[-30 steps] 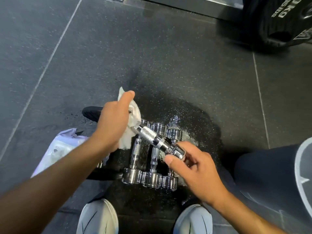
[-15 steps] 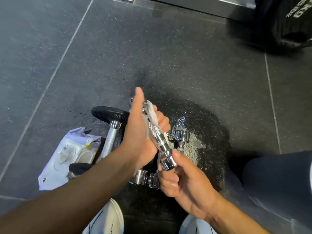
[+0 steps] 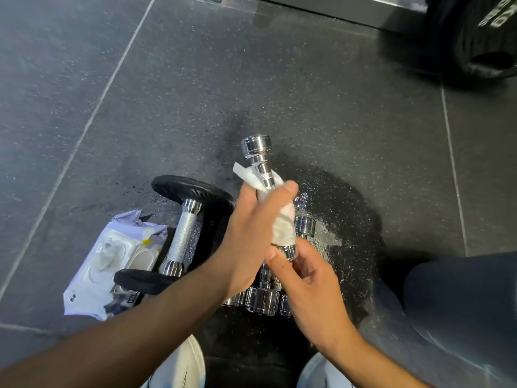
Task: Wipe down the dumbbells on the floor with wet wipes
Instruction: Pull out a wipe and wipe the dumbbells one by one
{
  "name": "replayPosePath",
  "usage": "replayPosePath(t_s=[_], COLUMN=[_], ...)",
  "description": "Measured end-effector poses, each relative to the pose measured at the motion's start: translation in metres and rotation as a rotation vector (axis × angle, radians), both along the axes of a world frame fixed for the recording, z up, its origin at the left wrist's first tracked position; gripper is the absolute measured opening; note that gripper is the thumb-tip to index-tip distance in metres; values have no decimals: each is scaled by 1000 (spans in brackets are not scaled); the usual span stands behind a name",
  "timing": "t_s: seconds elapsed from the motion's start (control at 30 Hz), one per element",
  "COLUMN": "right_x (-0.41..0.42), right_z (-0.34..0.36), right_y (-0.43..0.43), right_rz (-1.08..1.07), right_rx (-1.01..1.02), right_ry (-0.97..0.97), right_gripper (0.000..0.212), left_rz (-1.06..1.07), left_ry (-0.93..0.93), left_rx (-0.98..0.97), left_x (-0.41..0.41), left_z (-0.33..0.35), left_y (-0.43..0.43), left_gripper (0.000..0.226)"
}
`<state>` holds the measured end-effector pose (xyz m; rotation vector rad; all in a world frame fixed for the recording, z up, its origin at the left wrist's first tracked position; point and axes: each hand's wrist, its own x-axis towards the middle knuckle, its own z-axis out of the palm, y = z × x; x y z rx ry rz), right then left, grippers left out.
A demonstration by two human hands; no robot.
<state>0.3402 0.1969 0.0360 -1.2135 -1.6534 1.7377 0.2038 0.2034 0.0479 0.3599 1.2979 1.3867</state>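
Observation:
A small chrome dumbbell [image 3: 258, 155] is held up over the floor, its far head pointing away from me. My left hand [image 3: 249, 233] is wrapped around its handle with a white wet wipe [image 3: 251, 176] pressed against the metal. My right hand [image 3: 310, 287] grips the near head from below. Under my hands lie other small chrome dumbbells [image 3: 263, 301] side by side on a wet dark patch of floor; only their ends show. A bigger dumbbell [image 3: 181, 239] with black plates and a knurled chrome handle lies to the left.
A white pack of wet wipes [image 3: 112, 261] lies on the floor left of the black dumbbell. A large black weight plate [image 3: 481, 37] stands at the top right. My white shoes [image 3: 179, 368] and my grey-clad knee [image 3: 461, 303] fill the bottom edge.
The chrome dumbbell has swung from lying slanted to pointing away from me. My left hand slid down its handle with the wipe, baring the far head.

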Motion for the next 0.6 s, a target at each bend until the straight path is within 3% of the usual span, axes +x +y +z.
replayPosePath(t_s=[0.1, 0.17, 0.23, 0.33, 0.47, 0.6], right_x=[1, 3, 6, 4, -1, 2], right_z=[5, 4, 0, -4, -3, -3], right_y=[0, 3, 4, 5, 8, 12], right_rz=[-1, -10, -17, -32, -15, 17], right_rx=[-50, -101, -155, -306, -520, -462], right_ry=[-25, -24, -5, 87, 311, 270], right_gripper=[28, 24, 34, 43, 26, 28], left_rz=[65, 74, 67, 51, 55, -17], left_ry=[-302, -409, -480, -522, -583, -566], left_rx=[-11, 15, 7, 26, 104, 122], left_x=[-7, -15, -24, -31, -37, -39], left_z=[1, -3, -11, -23, -26, -25], left_y=[0, -2, -6, -12, -13, -12], left_gripper=[55, 68, 74, 65, 63, 55])
